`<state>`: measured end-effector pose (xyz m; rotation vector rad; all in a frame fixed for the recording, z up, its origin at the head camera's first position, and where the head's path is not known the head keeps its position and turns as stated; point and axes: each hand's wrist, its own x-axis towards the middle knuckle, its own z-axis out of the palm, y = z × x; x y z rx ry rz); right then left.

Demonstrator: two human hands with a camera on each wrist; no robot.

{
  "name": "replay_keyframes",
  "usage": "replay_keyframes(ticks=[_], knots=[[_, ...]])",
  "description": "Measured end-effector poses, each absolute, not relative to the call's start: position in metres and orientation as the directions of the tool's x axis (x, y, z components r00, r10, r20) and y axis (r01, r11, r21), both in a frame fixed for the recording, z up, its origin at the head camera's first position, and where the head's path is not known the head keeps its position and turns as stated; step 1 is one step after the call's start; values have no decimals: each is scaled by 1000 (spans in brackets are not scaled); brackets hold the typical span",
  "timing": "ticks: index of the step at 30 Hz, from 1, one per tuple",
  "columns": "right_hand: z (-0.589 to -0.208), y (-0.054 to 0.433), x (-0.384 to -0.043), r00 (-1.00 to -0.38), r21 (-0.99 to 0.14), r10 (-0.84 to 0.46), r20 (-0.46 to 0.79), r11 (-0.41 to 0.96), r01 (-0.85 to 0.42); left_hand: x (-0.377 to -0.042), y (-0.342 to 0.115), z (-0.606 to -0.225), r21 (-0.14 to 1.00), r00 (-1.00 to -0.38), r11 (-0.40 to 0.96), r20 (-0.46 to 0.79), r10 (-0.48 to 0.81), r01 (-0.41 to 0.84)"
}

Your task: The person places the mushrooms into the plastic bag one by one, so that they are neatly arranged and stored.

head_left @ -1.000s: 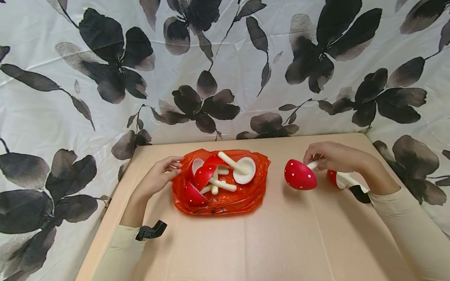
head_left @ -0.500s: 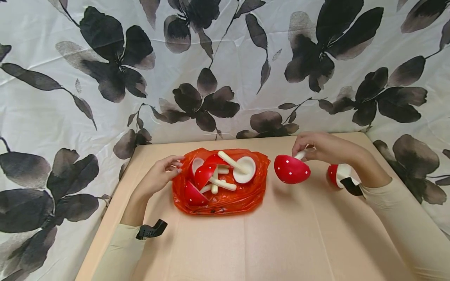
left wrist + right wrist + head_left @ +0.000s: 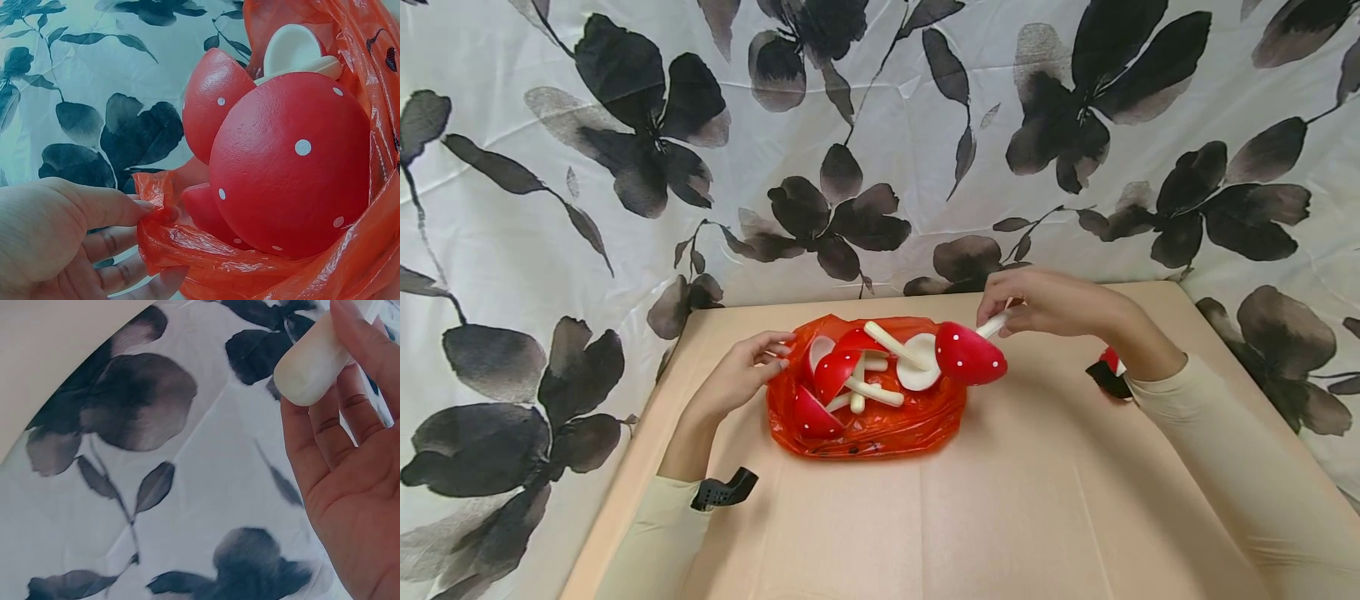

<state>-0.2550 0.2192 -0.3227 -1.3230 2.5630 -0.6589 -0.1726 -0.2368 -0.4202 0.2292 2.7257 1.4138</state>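
Note:
My right hand (image 3: pixel 1048 304) pinches a toy mushroom (image 3: pixel 970 354) by its white stem (image 3: pixel 312 362), and the red, white-dotted cap hangs over the right edge of an orange-red plastic bag (image 3: pixel 880 442). Several more such mushrooms (image 3: pixel 290 162) lie in the bag with their stems at different angles. At the bag's left side, my left hand (image 3: pixel 741 375) pinches its rim between thumb and fingers, as the left wrist view shows. Part of another red mushroom (image 3: pixel 1112 360) rests on the table at the right, mostly hidden behind my right wrist.
The light wooden table (image 3: pixel 925 533) runs under everything. Behind it and at both sides hangs a white cloth (image 3: pixel 940 150) with dark flowers. Each wrist bears a black strap (image 3: pixel 724 490).
My right hand has moved left with the mushroom, from the table's right side to the bag's right edge. The left hand has stayed on the bag.

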Motion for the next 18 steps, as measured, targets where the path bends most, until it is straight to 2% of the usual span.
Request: replay_keyframes(ticks=[18], knots=[[-316, 162, -259, -458, -483, -888, -29, 414, -771, -170, -243, -423, 836, -985, 534, 36, 171, 124]])
